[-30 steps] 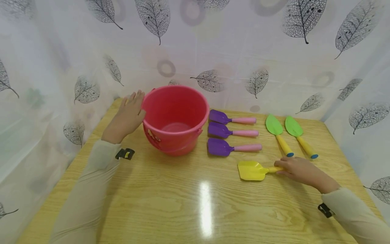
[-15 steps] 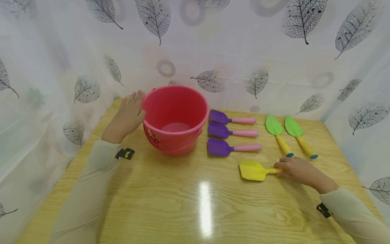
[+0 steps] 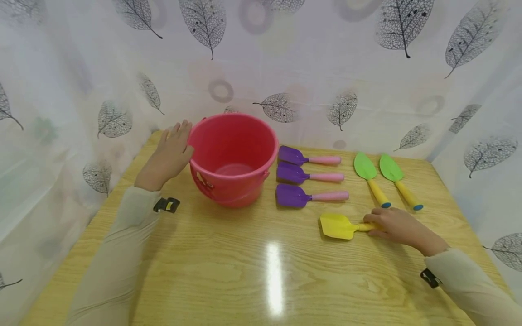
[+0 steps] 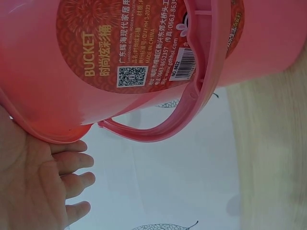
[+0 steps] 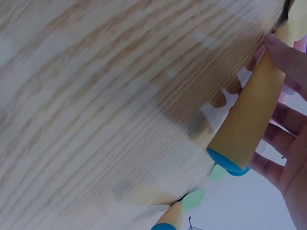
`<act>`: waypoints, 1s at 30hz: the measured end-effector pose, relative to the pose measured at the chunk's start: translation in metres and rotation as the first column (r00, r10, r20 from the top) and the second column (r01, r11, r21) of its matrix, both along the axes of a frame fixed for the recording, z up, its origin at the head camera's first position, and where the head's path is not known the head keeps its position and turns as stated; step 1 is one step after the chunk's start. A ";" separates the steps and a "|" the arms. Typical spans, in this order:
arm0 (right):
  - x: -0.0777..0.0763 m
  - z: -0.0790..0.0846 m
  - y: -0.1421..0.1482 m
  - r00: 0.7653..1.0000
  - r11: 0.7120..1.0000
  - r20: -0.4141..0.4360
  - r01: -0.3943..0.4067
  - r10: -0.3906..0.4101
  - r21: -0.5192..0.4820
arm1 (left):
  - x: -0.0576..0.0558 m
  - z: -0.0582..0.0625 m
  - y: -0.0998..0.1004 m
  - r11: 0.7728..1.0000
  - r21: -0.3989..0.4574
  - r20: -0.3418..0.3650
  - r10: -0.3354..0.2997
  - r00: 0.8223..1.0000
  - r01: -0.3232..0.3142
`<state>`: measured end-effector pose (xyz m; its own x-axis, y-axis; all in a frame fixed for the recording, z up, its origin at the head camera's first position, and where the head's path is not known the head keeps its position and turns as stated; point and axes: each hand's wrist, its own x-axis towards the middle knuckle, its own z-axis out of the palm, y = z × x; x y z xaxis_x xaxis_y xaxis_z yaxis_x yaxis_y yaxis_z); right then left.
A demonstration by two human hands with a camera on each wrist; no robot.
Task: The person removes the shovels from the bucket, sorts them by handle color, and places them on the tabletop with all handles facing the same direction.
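My left hand (image 3: 165,156) rests with extended fingers against the rim of a pink-red bucket (image 3: 234,197) at the back left of the table. In the left wrist view, the fingertips lie along the rim, near the bucket's hanging handle (image 4: 158,132). To the right, my right hand (image 3: 401,228) holds the handle of a yellow toy shovel (image 3: 337,226), whose blade points left. The right wrist view shows the thumb and fingers on either side of the shovel's blue-ended handle (image 5: 252,112). Whether the blade touches the table is hard to tell.
Three purple toy shovels with pink handles, the nearest one (image 3: 291,196) included, lie in a column right of the bucket. Further right are two green trowels (image 3: 364,166) with yellow handles. A leaf-printed curtain (image 3: 310,59) surrounds the wooden table (image 3: 204,280).
The yellow shovel has shifted very slightly right in my right hand's grip. My left hand stays at the bucket rim. The head view has moved a little.
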<state>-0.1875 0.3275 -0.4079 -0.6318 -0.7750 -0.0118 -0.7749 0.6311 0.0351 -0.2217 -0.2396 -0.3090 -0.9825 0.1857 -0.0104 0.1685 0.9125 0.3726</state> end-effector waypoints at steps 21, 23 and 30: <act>-0.023 0.037 -0.022 0.961 0.975 0.166 0.218 -0.223 0.049 | -0.010 -0.001 -0.006 0.999 0.039 0.014 -0.013 1.000 0.013; -0.029 0.048 -0.025 0.952 0.968 0.175 0.247 -0.252 0.051 | -0.011 0.001 -0.006 1.000 0.024 0.014 -0.010 1.000 0.010; -0.053 0.083 -0.037 0.921 0.946 0.215 0.319 -0.324 0.057 | -0.010 0.005 -0.005 1.000 -0.007 0.004 -0.007 1.000 0.007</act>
